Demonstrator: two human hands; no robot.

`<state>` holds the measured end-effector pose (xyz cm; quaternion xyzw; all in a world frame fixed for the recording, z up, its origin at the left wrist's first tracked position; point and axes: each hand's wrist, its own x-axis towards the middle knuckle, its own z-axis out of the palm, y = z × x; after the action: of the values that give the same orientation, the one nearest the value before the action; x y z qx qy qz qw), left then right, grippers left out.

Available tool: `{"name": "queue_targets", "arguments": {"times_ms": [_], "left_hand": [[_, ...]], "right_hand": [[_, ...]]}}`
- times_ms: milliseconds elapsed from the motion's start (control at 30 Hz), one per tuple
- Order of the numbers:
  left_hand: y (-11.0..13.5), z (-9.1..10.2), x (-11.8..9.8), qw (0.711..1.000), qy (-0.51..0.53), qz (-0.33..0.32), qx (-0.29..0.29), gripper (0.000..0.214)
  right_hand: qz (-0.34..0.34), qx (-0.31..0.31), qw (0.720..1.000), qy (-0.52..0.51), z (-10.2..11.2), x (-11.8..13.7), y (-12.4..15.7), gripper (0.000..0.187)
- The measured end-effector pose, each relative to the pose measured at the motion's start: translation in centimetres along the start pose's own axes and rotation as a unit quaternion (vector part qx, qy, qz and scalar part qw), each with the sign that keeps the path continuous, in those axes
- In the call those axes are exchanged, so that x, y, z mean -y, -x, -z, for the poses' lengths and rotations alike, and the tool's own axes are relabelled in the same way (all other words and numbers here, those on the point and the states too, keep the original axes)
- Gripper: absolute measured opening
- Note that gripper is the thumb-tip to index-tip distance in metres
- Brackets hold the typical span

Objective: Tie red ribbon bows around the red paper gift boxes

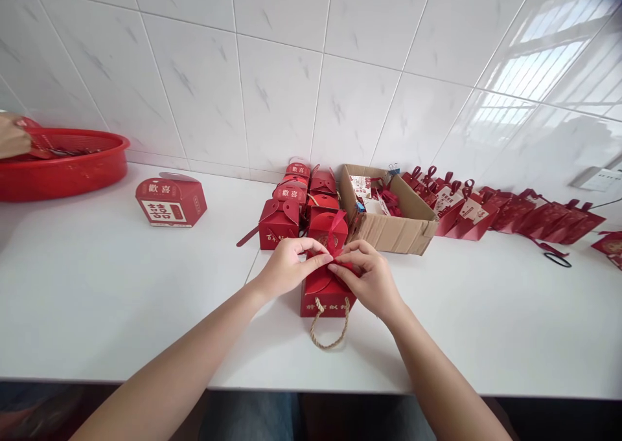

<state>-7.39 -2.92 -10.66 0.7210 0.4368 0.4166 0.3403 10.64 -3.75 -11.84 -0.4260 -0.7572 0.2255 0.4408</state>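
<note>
A red gift box [326,296] with gold lettering stands in front of me on the white counter, its rope handle [329,345] hanging down over the near side. Above its lid, a red ribbon [336,228] rises between my hands. My left hand [294,263] pinches the ribbon from the left, thumb and forefinger together. From the right, my right hand [365,274] pinches it too, its fingertips almost meeting the left ones. The fingers cover the middle of the ribbon, so any knot there is hidden.
Several red boxes [278,224] are grouped behind. An open cardboard box [396,230] of ribbons and cards stands right of them. Red triangular bags [473,217] line the wall. Left are a lone red box [171,201] and a red basket [104,162], with another person's hand [13,136] over it.
</note>
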Motion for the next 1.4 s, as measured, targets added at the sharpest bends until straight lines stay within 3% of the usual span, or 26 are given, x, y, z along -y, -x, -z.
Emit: {"name": "queue_targets", "arguments": {"times_ms": [233,533,800,1000,1400], "left_hand": [[0.2,0.2,0.0,0.998,-0.049,-0.046,0.02,0.017],[0.3,-0.6,1.0,0.986,-0.09,-0.13,-0.042,0.01],[0.1,-0.5,1.5,0.963,-0.158,-0.214,-0.047,0.009],[0.3,-0.7,1.3,0.962,-0.164,-0.208,-0.061,0.008],[0.4,-0.5,1.1,0.964,-0.158,-0.202,-0.067,0.008]], "right_hand": [[-0.006,0.015,1.0,0.007,-0.1,-0.4,-0.3,0.016],[-0.057,0.02,0.998,-0.022,0.1,-0.7,-0.5,0.023],[-0.092,0.034,0.995,-0.021,0.0,-1.1,-0.6,0.026],[-0.102,0.037,0.994,-0.027,0.0,-1.1,-0.6,0.031],[-0.172,0.079,0.97,-0.151,0.0,-0.8,-0.6,0.036]]}}
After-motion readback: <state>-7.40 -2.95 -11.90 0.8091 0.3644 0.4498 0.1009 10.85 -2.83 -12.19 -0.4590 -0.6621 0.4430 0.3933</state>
